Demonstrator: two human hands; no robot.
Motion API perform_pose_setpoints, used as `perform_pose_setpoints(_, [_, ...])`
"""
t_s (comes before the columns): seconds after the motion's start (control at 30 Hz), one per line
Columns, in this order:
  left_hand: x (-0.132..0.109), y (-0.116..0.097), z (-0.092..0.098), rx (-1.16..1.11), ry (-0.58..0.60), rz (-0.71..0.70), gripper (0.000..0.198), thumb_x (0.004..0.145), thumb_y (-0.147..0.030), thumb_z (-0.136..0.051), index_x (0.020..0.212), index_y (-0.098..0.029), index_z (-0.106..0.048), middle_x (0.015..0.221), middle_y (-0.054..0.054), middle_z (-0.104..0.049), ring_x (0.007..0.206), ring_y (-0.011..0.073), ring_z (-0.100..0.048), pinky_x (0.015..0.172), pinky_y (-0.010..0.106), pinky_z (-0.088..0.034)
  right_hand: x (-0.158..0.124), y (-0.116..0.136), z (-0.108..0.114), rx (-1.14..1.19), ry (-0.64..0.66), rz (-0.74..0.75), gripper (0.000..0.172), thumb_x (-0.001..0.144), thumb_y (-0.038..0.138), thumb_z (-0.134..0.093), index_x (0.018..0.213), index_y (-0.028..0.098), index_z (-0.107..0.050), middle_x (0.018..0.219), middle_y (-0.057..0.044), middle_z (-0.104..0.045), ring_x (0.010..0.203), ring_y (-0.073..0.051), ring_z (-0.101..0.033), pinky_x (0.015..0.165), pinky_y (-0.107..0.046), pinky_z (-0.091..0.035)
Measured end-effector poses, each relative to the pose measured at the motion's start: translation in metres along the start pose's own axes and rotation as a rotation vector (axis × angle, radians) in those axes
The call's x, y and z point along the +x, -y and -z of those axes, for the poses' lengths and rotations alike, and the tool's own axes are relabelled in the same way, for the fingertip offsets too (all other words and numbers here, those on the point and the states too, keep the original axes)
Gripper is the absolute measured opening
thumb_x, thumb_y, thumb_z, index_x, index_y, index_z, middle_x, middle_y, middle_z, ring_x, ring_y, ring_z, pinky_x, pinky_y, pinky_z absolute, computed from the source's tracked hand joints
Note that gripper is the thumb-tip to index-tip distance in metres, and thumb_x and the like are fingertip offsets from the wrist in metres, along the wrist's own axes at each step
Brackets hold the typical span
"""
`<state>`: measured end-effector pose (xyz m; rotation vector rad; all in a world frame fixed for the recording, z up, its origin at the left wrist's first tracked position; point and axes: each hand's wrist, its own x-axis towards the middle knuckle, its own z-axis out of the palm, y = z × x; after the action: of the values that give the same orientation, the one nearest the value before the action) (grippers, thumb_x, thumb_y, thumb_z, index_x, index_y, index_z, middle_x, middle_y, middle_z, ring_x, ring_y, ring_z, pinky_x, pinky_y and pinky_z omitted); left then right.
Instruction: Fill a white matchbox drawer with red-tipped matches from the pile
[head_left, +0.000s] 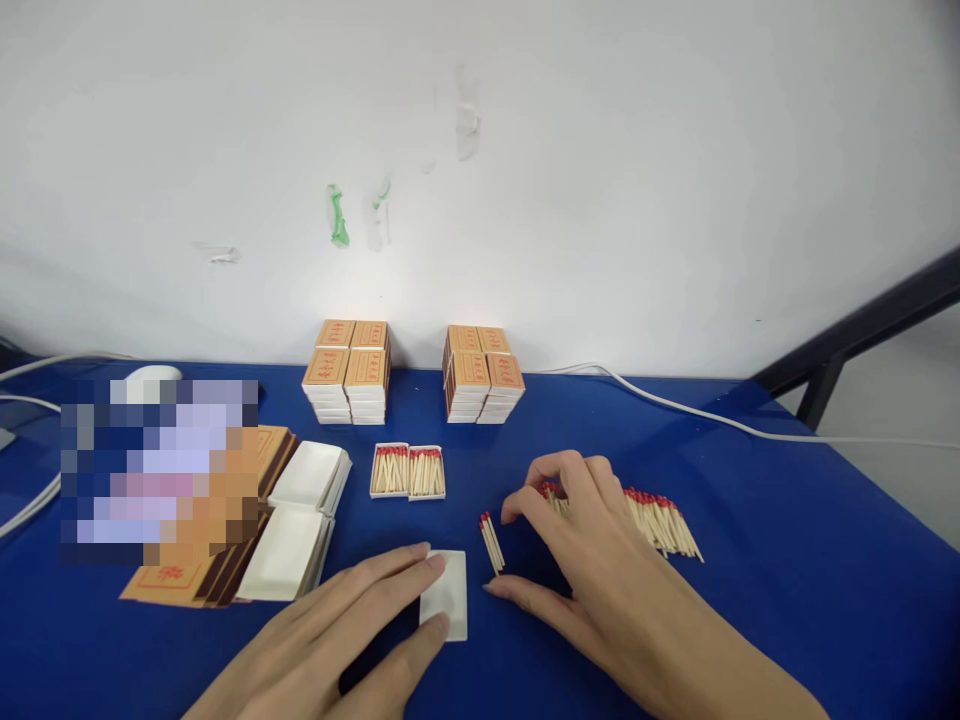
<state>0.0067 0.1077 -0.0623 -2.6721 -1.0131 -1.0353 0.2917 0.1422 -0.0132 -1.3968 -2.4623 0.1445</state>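
My left hand (360,625) lies on the blue table (750,520), fingers stretched along an empty white matchbox tray (450,595) and touching its near edge. My right hand (577,560) hovers palm down to the right of that tray, fingers curled and spread over a loose pile of red-tipped matches (664,520). A small bunch of matches (491,540) lies between its forefinger and thumb, not gripped. Two filled trays (408,471) sit side by side beyond.
Two stacks of closed orange matchboxes (349,375) (482,385) stand by the white wall. Empty white trays (300,520) and flat orange sleeves (187,580) lie at the left beside a blurred patch. White cables (675,405) run along the table's back.
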Motion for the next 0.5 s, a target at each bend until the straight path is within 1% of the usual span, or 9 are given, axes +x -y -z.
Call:
perform_pose_setpoints(0.1, [0.0, 0.001, 0.0, -0.023, -0.009, -0.005, 0.042, 0.109, -0.014, -0.046, 0.126, -0.028, -0.082, 0.147, 0.0, -0.073, 0.146, 0.0163, -0.061, 0.126, 0.025, -0.046, 0.002, 0.002, -0.003, -0.033, -0.029, 0.004, 0.032, 0.095, 0.035, -0.083, 0.112, 0.022, -0.06, 0.122, -0.014, -0.052, 0.102, -0.031, -0.051, 0.083, -0.05, -0.057])
perform_pose_setpoints(0.2, [-0.001, 0.002, -0.001, 0.007, 0.037, -0.035, 0.043, 0.109, -0.013, -0.046, 0.13, -0.028, -0.08, 0.152, 0.001, -0.07, 0.15, 0.0172, -0.058, 0.127, 0.027, -0.045, 0.003, 0.006, -0.006, -0.043, -0.044, -0.003, 0.031, 0.094, 0.034, -0.084, 0.11, 0.021, -0.06, 0.121, -0.014, -0.052, 0.101, -0.03, -0.051, 0.081, -0.05, -0.058])
perform_pose_setpoints(0.37, [-0.003, 0.002, 0.0, -0.028, 0.019, 0.006, 0.041, 0.11, -0.016, -0.047, 0.129, -0.029, -0.08, 0.152, -0.001, -0.07, 0.148, 0.0171, -0.06, 0.126, 0.026, -0.046, 0.002, 0.008, -0.007, -0.043, -0.048, -0.002, 0.026, 0.098, 0.034, -0.079, 0.108, 0.02, -0.06, 0.12, -0.015, -0.052, 0.1, -0.031, -0.051, 0.081, -0.052, -0.058])
perform_pose_setpoints(0.43, [-0.002, 0.003, 0.004, 0.001, 0.072, -0.031, 0.042, 0.108, -0.013, -0.048, 0.133, -0.029, -0.079, 0.155, 0.0, -0.067, 0.151, 0.0177, -0.056, 0.127, 0.027, -0.045, 0.002, 0.009, -0.008, -0.031, -0.048, 0.005, 0.026, 0.098, 0.033, -0.079, 0.109, 0.02, -0.06, 0.119, -0.015, -0.052, 0.099, -0.031, -0.051, 0.081, -0.052, -0.058])
perform_pose_setpoints(0.5, [-0.001, 0.004, 0.009, 0.029, 0.157, -0.059, 0.045, 0.106, -0.01, -0.049, 0.138, -0.028, -0.076, 0.159, 0.001, -0.064, 0.156, 0.0183, -0.051, 0.128, 0.029, -0.044, 0.002, 0.01, -0.009, -0.014, -0.048, 0.009, 0.025, 0.098, 0.031, -0.079, 0.11, 0.021, -0.06, 0.119, -0.014, -0.052, 0.1, -0.031, -0.051, 0.082, -0.052, -0.058])
